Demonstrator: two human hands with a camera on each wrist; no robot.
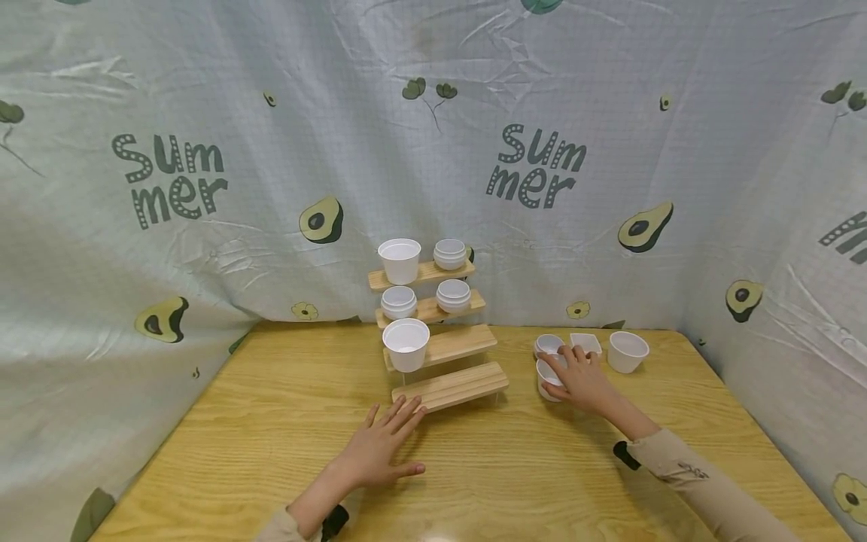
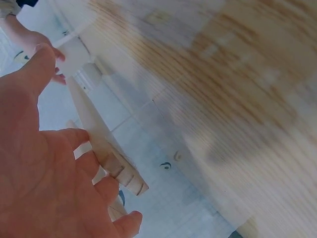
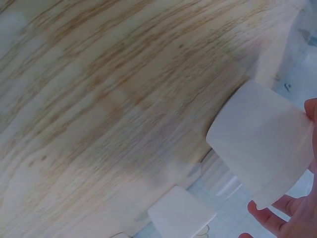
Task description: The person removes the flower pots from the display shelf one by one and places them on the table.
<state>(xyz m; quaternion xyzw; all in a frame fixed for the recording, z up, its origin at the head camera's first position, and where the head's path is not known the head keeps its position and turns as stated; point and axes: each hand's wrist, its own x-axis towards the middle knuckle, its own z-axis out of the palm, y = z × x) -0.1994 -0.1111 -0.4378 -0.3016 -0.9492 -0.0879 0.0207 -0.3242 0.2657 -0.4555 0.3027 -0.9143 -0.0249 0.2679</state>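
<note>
My right hand (image 1: 584,382) grips a white flowerpot (image 1: 547,389) by its rim, on the right side of the table. In the right wrist view, this pot (image 3: 262,139) stands at the wood surface with fingertips on its rim. My left hand (image 1: 379,452) is spread, its fingertips at the front left corner of the lowest plank of a wooden tiered stand (image 1: 450,386). The left wrist view shows its fingers (image 2: 106,188) overlapping the plank. On the upper tiers stand white pots: two tapered ones (image 1: 406,345) on the left and several small rounded ones (image 1: 452,296).
Behind the gripped pot is a small rounded pot (image 1: 547,344). A square white pot (image 1: 586,342) and another tapered pot (image 1: 628,352) stand to its right. A printed curtain (image 1: 406,165) hangs behind and beside the wooden table (image 1: 271,406).
</note>
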